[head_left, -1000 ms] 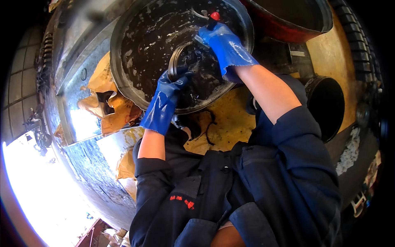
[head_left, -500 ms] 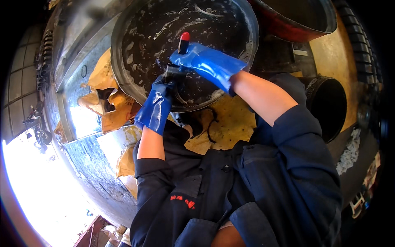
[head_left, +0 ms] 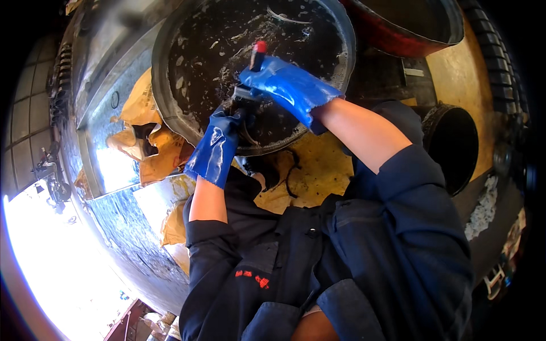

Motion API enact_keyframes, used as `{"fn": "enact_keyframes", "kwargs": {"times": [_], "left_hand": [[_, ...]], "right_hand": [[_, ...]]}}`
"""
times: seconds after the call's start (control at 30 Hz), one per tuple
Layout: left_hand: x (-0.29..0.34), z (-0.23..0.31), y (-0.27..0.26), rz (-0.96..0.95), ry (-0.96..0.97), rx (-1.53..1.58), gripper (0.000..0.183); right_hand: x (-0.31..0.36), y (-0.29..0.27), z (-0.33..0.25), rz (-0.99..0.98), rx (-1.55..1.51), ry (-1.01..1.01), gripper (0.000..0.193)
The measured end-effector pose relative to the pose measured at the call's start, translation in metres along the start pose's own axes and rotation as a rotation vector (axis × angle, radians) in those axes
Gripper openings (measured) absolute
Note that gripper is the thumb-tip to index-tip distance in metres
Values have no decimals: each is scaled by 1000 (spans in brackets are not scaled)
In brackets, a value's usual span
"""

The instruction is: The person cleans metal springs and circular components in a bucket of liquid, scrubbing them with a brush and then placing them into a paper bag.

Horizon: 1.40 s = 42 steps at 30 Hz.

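Note:
Both my hands wear blue rubber gloves above a large round black tub (head_left: 160, 79) of dark, foamy liquid. My right hand (head_left: 287, 85) is closed round a tool with a black, red-ended handle (head_left: 258, 57); its working end is mostly hidden by the glove. Just below it, my left hand (head_left: 215, 145) is closed on a dark part whose shape is hard to make out. A greyish block (head_left: 244, 93) shows between the two gloves, against the part; I cannot tell which of the two it belongs to.
A red-sided drum (head_left: 392, 31) stands at the far right, beyond a black cylindrical container (head_left: 452, 145). Torn brown paper bags (head_left: 145, 108) lie left of the tub. Yellowish cardboard (head_left: 318, 170) covers the floor between tub and legs.
My right hand has shifted slightly up and right with the red-ended tool, which looks blurred. The left hand stays nearly in place. Foam patterns on the liquid have changed.

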State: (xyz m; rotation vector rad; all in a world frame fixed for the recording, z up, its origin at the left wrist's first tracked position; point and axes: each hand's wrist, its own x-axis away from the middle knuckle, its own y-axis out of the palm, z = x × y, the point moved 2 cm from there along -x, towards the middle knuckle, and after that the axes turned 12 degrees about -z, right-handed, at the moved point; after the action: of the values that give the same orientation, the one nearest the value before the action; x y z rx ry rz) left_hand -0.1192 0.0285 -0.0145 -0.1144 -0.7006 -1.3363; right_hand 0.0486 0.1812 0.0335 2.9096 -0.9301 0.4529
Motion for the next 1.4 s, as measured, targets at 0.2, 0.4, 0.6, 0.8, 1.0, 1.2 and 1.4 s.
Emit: {"fn": "enact_keyframes", "kwargs": {"times": [0.2,0.4,0.6,0.8,1.0,1.2,1.4], "left_hand": [[-7,9,22,-56,-99,84,28],[-9,7,33,-97,-232,-284,34],[-19,29,42,-257,-156,-1027,34],[-20,78,73,-55,98,-1967,44],[-37,38,40,435,110,-1399,47],[-19,22,18,-72,251,-832,38],[4,28,-8,88,309,-1181,38]], "right_hand": [[1,-32,32,240,111,76,27],[12,-41,-12,130,-168,23,31],[26,-51,-41,168,-153,40,35],[46,-44,-22,-9,-258,96,31],[42,-35,1,-101,-400,221,29],[51,-28,14,-134,-335,138,31],[57,6,-28,-276,-52,282,43]]}}
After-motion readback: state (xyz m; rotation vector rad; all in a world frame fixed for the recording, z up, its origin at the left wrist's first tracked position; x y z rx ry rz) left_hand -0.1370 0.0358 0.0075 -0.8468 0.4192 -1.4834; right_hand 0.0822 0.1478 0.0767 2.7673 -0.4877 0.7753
